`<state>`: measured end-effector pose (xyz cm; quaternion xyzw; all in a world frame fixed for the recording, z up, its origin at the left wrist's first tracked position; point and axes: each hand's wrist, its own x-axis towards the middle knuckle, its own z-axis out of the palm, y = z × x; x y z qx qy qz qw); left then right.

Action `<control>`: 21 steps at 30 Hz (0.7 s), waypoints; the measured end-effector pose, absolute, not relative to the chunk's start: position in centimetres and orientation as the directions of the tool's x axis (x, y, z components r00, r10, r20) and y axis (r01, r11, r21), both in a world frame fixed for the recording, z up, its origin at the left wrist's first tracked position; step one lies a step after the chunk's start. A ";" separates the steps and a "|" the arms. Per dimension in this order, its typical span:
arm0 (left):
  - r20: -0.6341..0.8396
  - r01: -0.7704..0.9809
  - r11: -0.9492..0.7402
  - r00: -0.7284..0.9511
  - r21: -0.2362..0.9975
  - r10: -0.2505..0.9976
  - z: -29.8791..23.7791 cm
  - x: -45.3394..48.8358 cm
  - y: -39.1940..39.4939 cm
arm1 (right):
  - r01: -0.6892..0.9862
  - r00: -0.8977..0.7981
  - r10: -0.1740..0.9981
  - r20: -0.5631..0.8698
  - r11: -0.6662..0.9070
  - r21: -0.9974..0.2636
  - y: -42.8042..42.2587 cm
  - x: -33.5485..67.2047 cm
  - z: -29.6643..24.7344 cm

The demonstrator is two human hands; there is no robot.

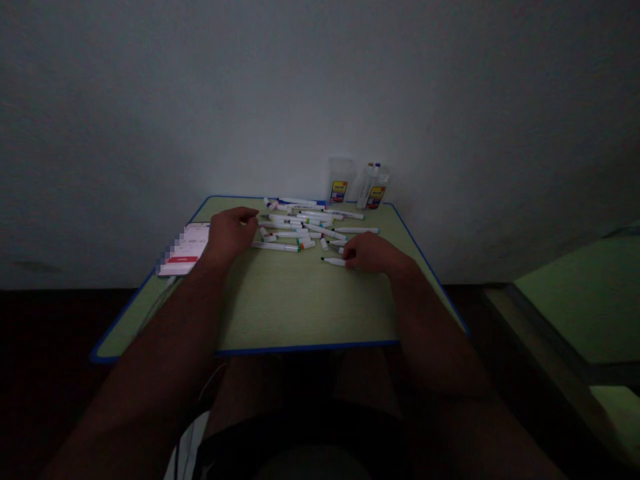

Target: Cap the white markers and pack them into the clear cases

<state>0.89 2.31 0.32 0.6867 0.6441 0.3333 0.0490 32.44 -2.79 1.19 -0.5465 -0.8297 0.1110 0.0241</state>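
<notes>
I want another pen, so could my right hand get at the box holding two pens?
Probably yes: your right hand has only flat-lying pens and bare table between it and the box near the back edge.

The white markers (325, 231) looked like smooth, hard plastic with a little shine, and so did the loose caps (324, 245). The see-through boxes (342, 170) were clear, shiny plastic with flat printed labels (339, 191), paper or film, too small to tell. The tabletop (310, 293) was smooth and mostly dull, with faint wood-like lines, and its blue edging (310, 348) looked like plastic. The tablet screen (189, 248) looked flat and glassy. The wall (280, 87) was dull and a bit rough, like painted plaster. The dark shorts (300, 430) looked like dull cloth.
</notes>
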 end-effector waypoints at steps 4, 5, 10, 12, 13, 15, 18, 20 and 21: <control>0.398 0.850 -0.175 -0.044 0.496 0.916 0.2 1.0 2.3 | 0.895 -0.424 0.900 -0.098 0.401 -0.195 -2.9 31.8 1.2; 0.399 0.850 -0.176 -0.043 0.496 0.916 0.2 1.1 2.2 | 0.897 -0.422 0.900 -0.104 0.398 -0.194 -2.9 31.7 1.2; 0.406 0.849 -0.189 -0.033 0.494 0.913 0.1 1.3 2.1 | 0.892 -0.425 0.896 -0.128 0.391 -0.227 -3.1 31.5 1.3; 0.394 0.850 -0.183 -0.032 0.495 0.918 0.2 1.3 2.1 | 0.889 -0.430 0.894 -0.130 0.394 -0.232 -3.2 31.5 1.3; 0.387 0.850 -0.177 -0.033 0.496 0.921 0.2 1.4 2.0 | 0.890 -0.429 0.895 -0.127 0.394 -0.228 -3.3 31.5 1.3; 0.379 0.850 -0.172 -0.035 0.499 0.925 0.2 1.4 2.0 | 0.896 -0.414 0.904 -0.105 0.384 -0.224 -3.3 31.5 1.4; 0.376 0.851 -0.176 -0.028 0.496 0.926 0.2 1.6 1.9 | 0.901 -0.364 0.930 -0.045 0.340 -0.269 -3.2 31.5 1.5; 0.370 0.852 -0.171 -0.028 0.495 0.929 0.2 1.7 1.8 | 0.893 -0.313 0.950 -0.007 0.292 -0.343 -3.0 31.5 1.5; 0.363 0.853 -0.165 -0.030 0.495 0.931 0.3 1.8 1.8 | 0.883 -0.280 0.960 0.017 0.264 -0.388 -2.9 31.5 1.5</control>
